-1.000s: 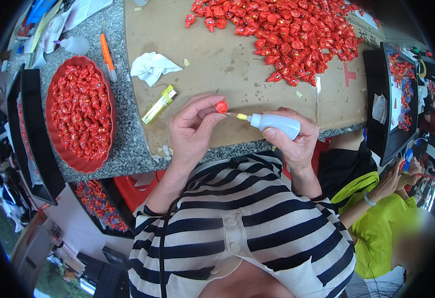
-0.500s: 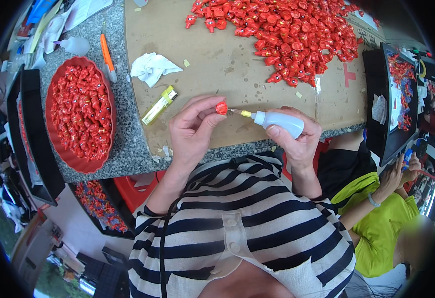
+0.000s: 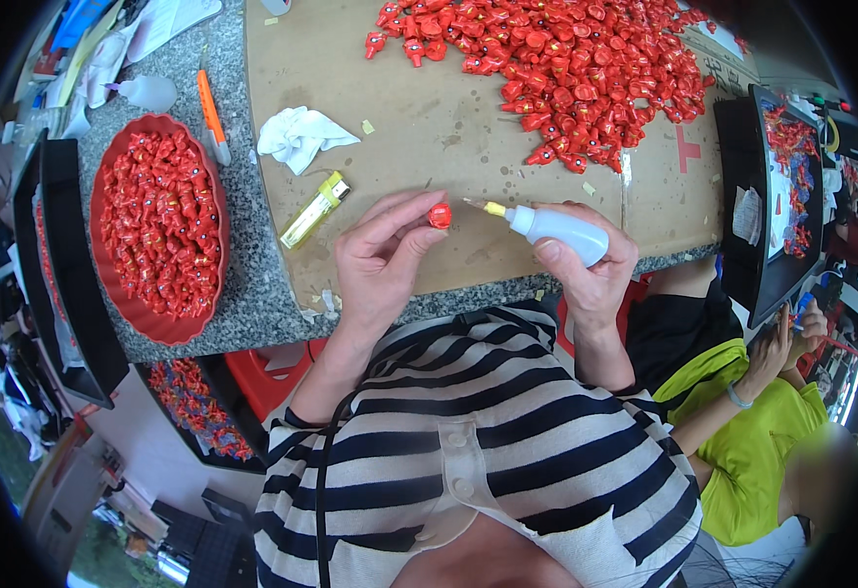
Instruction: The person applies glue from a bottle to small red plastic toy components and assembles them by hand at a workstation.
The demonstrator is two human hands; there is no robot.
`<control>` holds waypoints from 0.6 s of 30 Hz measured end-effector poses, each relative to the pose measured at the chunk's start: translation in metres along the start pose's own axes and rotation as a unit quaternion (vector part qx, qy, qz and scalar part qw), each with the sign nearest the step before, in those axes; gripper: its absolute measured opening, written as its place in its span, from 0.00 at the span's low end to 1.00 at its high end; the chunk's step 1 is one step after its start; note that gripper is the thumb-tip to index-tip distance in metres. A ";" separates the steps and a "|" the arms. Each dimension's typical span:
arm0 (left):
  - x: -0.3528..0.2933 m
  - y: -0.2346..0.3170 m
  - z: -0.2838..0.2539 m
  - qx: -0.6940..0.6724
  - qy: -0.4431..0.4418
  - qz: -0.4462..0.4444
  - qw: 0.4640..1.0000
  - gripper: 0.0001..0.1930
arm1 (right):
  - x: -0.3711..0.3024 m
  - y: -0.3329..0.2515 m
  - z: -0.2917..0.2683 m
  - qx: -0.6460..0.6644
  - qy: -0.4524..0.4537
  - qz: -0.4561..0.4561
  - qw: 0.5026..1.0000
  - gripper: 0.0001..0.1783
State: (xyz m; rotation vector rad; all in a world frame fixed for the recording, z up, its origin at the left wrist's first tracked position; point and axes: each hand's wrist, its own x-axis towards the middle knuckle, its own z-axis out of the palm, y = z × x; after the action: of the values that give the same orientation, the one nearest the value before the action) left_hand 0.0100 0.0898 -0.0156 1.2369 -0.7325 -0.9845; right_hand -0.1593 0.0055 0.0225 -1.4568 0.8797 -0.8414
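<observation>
Between thumb and fingertips, my left hand (image 3: 382, 250) pinches a small red plastic piece (image 3: 440, 216). My right hand (image 3: 593, 265) is wrapped round a white squeeze bottle (image 3: 568, 235) with a yellow collar and a thin needle tip. The needle points at the red piece, with a small gap between them. Beyond my hands, a big heap of small red figure-like parts (image 3: 586, 83) lies on the cardboard sheet (image 3: 409, 118). A yellow lighter (image 3: 313, 209) and a crumpled white tissue (image 3: 301, 137) lie to the left of my left hand.
At the left, a red scalloped bowl (image 3: 96, 211) holds many red parts. Near it are an orange cutter (image 3: 211, 113) and another squeeze bottle (image 3: 149, 92). Black trays (image 3: 742, 216) flank the granite table (image 3: 252, 314). A co-worker in a lime top (image 3: 767, 441) works at the right.
My right hand has drawn the bottle slightly right, so the needle tip has come away from the red piece. My left hand has barely moved.
</observation>
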 end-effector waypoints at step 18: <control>0.000 -0.002 -0.004 0.046 -0.008 -0.004 0.999 0.15 | 0.006 0.000 0.002 0.008 -0.006 -0.007 1.000 0.13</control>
State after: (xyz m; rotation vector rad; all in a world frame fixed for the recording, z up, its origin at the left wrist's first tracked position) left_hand 0.0130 0.0913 -0.0189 1.3143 -0.7935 -0.9775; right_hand -0.1549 0.0016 0.0222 -1.4535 0.8537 -0.8475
